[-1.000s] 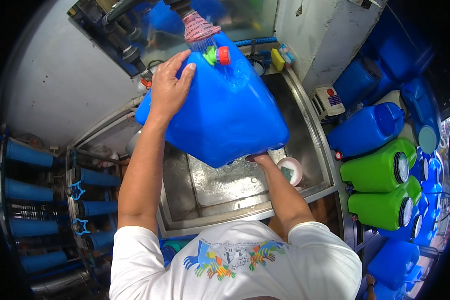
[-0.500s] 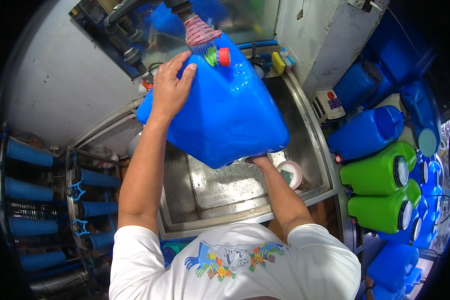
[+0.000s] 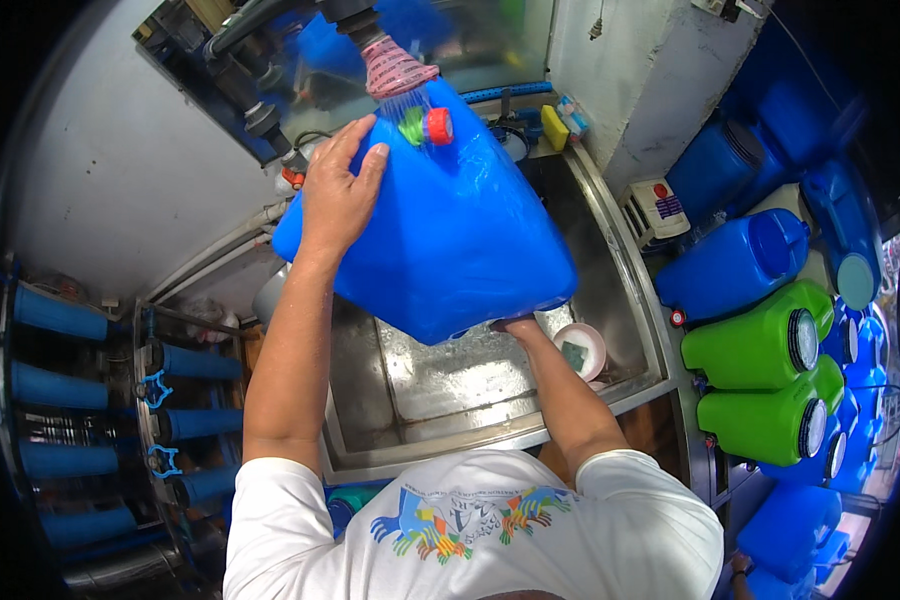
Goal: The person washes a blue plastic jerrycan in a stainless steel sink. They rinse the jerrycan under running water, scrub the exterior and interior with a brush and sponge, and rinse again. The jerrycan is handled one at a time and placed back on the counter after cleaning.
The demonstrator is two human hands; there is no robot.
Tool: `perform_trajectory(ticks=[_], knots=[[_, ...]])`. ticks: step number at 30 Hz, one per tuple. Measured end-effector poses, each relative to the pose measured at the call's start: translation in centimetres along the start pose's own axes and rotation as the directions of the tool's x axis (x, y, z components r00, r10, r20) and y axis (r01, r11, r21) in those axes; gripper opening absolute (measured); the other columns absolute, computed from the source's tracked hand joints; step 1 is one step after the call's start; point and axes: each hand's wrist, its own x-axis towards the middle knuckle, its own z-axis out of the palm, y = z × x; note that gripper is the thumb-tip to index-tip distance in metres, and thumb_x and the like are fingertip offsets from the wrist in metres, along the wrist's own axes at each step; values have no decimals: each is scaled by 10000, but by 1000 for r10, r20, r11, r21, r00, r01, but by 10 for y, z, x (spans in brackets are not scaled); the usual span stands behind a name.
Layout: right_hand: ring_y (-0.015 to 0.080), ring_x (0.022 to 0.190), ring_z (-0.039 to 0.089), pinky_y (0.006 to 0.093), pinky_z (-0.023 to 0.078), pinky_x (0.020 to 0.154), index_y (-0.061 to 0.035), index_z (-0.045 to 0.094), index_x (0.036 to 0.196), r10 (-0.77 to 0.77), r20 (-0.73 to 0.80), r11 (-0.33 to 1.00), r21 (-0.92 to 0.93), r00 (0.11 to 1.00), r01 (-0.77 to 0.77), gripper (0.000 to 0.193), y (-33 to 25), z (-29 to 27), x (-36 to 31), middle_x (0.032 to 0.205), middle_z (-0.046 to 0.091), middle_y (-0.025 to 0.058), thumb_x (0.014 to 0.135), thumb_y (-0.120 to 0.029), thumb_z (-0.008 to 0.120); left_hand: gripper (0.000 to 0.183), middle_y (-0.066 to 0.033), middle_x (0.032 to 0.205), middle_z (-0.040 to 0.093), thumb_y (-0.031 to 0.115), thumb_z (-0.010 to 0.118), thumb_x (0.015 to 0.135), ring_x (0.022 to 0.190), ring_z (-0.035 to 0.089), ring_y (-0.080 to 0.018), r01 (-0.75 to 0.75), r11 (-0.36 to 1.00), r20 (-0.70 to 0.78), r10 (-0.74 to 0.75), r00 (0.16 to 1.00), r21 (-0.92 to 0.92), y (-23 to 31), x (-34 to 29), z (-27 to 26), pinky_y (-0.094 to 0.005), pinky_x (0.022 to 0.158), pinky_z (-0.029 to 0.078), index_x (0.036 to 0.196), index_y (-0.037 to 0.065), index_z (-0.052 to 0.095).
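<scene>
A large blue water jug (image 3: 450, 230) is held tilted above a steel sink (image 3: 625, 265). Its spigot has a red cap (image 3: 439, 126) and a green part (image 3: 411, 127) beside it. Water streams onto the jug's top from a spout wrapped in pink printed material (image 3: 400, 68). My left hand (image 3: 340, 190) grips the jug's upper left side, fingers along the edge and thumb lying on its face. From below, my right hand (image 3: 513, 323) supports the jug's lower edge; its fingers are hidden underneath. A pink bowl (image 3: 597, 345) with a green scouring pad (image 3: 574, 355) sits in the sink.
Several green jugs (image 3: 740, 340) and blue jugs (image 3: 725, 265) stand to the right. A yellow sponge (image 3: 555, 127) lies at the sink's far right corner. Blue filter cylinders (image 3: 65, 385) line a rack at left. Dark pipes (image 3: 260, 115) run along the far left wall.
The blue jug's top, with its red cap, has shifted slightly left and toward me. My left hand has stayed on its side and my right hand beneath it. Water still flows.
</scene>
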Motion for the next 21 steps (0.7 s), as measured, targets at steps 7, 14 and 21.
perform_trajectory(ticks=[7,14,21], knots=[[170,852,706,285,610,611,-103,612,1248,11,21,1000,-7,1000,-11,311,3,2,-2,1035,708,66,1026,-307,535,411,-171,1280,662,293,641,975,1187,588,-336,-70,997,1,70,998,20,4,0,1,-426,1041,442,1309,54,643],[173,864,708,290,605,635,-97,626,1222,115,50,986,-126,992,-108,316,4,-9,-14,1022,717,72,1035,-331,524,308,-224,1145,675,271,601,966,1063,587,-451,-163,984,104,155,982,69,-8,37,29,-468,954,465,1127,14,659],[305,1112,657,421,528,908,-44,617,1271,-424,-53,429,-891,904,149,389,9,-78,-84,1239,673,179,1002,-315,542,387,-123,1140,705,331,603,980,962,679,-273,398,884,293,-324,900,-245,-84,70,70,-432,859,521,1218,31,663]])
